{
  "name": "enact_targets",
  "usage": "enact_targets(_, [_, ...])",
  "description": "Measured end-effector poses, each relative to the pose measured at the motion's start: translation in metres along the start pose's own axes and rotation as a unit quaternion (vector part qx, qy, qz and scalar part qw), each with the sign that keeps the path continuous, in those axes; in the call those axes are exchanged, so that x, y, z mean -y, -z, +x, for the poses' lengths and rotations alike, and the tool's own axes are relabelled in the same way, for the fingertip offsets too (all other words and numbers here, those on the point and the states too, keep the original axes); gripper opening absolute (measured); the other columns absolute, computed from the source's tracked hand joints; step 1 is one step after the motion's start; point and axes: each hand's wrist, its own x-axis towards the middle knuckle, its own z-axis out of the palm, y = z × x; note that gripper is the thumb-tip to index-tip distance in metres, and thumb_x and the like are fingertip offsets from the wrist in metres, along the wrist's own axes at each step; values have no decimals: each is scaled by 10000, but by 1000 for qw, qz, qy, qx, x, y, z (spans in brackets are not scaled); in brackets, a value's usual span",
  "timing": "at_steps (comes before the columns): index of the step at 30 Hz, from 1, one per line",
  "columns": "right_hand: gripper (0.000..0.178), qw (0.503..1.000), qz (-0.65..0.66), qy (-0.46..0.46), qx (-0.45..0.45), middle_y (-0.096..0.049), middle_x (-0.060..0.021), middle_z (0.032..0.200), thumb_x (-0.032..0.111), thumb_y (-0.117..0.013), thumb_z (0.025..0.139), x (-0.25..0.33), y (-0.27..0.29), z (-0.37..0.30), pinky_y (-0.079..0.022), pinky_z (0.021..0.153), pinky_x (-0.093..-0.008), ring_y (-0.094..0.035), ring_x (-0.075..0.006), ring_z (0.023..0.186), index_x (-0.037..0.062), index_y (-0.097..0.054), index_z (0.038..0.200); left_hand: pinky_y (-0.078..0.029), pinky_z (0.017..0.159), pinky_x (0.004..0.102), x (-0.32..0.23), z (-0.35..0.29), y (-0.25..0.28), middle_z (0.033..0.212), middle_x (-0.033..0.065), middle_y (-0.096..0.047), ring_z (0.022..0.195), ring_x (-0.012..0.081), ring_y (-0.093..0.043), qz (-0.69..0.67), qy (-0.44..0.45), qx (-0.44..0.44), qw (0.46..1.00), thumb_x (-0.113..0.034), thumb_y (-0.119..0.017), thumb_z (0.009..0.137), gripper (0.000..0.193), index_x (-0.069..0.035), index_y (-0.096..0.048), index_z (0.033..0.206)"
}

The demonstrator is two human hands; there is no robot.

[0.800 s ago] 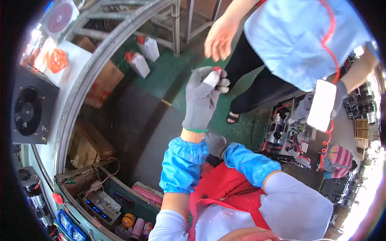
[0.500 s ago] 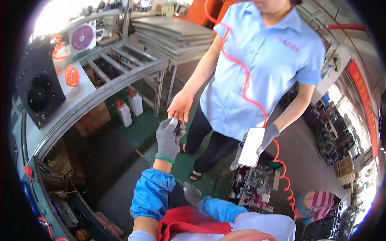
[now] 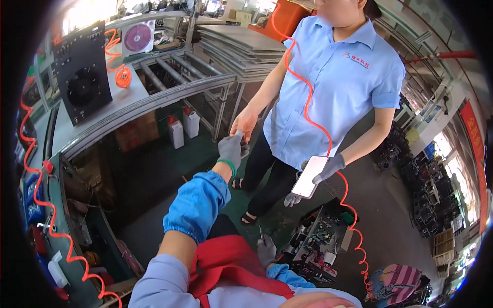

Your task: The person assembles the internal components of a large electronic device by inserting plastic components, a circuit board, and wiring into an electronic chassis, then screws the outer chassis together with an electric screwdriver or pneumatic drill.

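My left hand, in a grey glove with a green cuff, reaches forward with bent fingers pressed together. Its fingertips meet the bare right hand of a co-worker; whatever may be between them is too small to make out. Low in front of me, my right hand is closed around a thin rod-like tool that points upward. Beside it on the right lies an open chassis with circuit boards. The co-worker's gloved left hand holds a white-screened smartphone above that chassis.
A black panel with a round fan stands on the bench at left, near a roller conveyor. Coiled red air hoses hang at both sides. Two white bottles stand below the conveyor. Stacked boards rise behind.
The whole view has shifted, bringing more of the left bench into sight. My left hand stays at the co-worker's fingers, which now curl more. My right hand's tool shows more upright.
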Motion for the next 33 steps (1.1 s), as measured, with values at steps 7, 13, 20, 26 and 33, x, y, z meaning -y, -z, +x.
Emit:
enact_targets(7, [315,976,147,-84,137,-679,-144,881,245,-553,919,107,0,-2,-517,711,-371,-655,-272,802,38,-628,1145,-508,512,310,4,-66,40,808,85,-613,623,189,-627,57,-2,56,997,-328,-583,962,270,-67,-522,997])
enact_targets(13, [267,946,178,133,237,-662,-69,857,182,-532,976,158,-55,1,-502,713,-288,-611,-154,783,9,-638,1150,-517,581,305,53,-176,177,829,61,-614,687,127,-605,211,55,128,967,-328,-562,975,289,-43,-601,1008])
enact_targets(20, [348,826,87,128,542,-625,-23,782,197,-522,967,187,-99,-72,-399,468,-212,-527,-69,566,29,-591,1264,-477,614,298,30,-248,293,721,37,-589,683,120,-556,313,-115,-58,941,-369,-535,980,383,-27,-632,838])
enact_targets(26, [323,743,41,77,664,-636,-40,811,201,-532,952,176,-107,-89,-415,498,-216,-531,-77,591,37,-610,1219,-482,702,380,-104,-363,273,803,156,-590,778,290,-610,393,-405,-314,763,-273,-615,946,251,-26,-654,968])
enact_targets(33, [352,758,-9,-22,651,-630,-49,835,223,-555,947,123,-118,-60,-418,519,-237,-529,-91,611,27,-587,1238,-505,690,373,-210,-481,344,907,109,-651,792,290,-636,576,-553,-535,276,-190,-608,914,203,-121,-671,1094])
